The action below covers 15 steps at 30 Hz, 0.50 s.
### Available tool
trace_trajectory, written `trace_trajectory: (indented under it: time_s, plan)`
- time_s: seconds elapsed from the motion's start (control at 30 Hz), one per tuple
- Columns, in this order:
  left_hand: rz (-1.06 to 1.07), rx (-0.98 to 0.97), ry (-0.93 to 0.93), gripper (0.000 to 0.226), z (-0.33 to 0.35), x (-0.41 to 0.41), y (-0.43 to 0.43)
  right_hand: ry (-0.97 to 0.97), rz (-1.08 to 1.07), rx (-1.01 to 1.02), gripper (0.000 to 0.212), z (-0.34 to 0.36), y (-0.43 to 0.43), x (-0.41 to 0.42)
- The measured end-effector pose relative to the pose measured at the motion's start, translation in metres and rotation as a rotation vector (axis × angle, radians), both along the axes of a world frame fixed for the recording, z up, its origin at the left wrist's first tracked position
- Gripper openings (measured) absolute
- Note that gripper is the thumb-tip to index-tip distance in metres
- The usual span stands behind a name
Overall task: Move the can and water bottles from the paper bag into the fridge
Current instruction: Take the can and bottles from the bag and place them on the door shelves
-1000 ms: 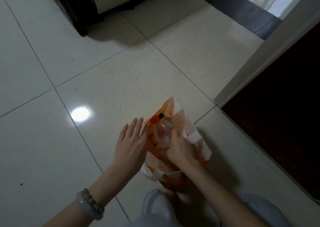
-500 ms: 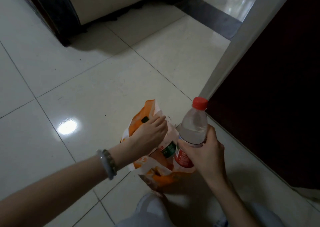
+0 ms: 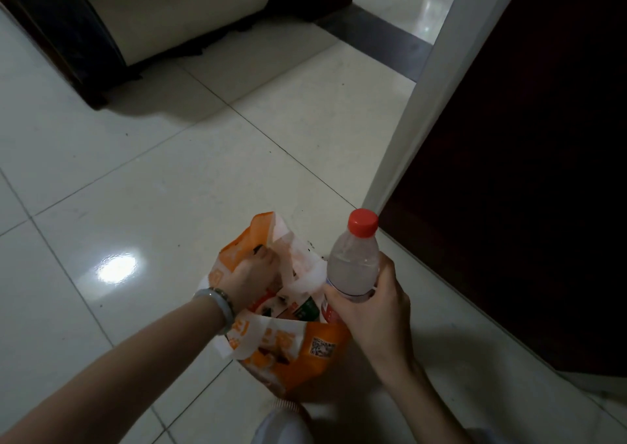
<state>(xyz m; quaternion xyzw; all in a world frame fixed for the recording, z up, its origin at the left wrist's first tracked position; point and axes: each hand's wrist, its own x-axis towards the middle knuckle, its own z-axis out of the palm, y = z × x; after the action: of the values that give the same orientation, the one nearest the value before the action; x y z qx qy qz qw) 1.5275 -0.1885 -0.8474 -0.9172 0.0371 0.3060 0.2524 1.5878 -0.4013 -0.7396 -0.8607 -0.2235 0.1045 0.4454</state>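
Note:
An orange and white paper bag [image 3: 291, 348] stands open on the tiled floor just in front of my knees. My right hand [image 3: 376, 304] grips a clear water bottle [image 3: 354, 264] with a red cap, held upright at the bag's right edge. My left hand [image 3: 251, 275] reaches into the bag's mouth, fingers curled around its left wall; what the fingers touch inside is hidden. A green-labelled item [image 3: 307, 309] shows inside the bag. The dark red fridge door [image 3: 526, 172] rises on the right.
A white door frame [image 3: 424, 104] runs diagonally beside the fridge. Dark furniture with a pale panel [image 3: 169, 12] stands at the back left. My knee [image 3: 281, 426] is at the bottom edge. Glossy white floor tiles spread to the left.
My right hand lifted the water bottle out of the bag and holds it up at the bag's right side. My left hand went from the bag's outside into its opening.

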Motion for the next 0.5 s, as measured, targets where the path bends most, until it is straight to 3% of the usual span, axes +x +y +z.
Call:
trace_trajectory:
  time_s: [0.1, 0.27, 0.4, 0.5]
  plan:
    - [0.131, -0.159, -0.232, 0.036, -0.014, -0.006, 0.008, 0.003, 0.004, 0.008, 0.074, 0.002, 0.002, 0.002]
    - [0.09, -0.139, -0.387, 0.044, -0.018, -0.01, 0.01, -0.022, 0.014, -0.004, 0.073, 0.0, 0.006, 0.004]
    - [-0.012, -0.004, -0.347, 0.049, -0.02, -0.019, 0.014, -0.022, 0.007, -0.016, 0.076, -0.002, 0.005, 0.003]
    - [-0.048, -0.047, -0.328, 0.053, -0.015, -0.021, 0.018, 0.0, 0.006, 0.003, 0.074, 0.0, 0.005, 0.002]
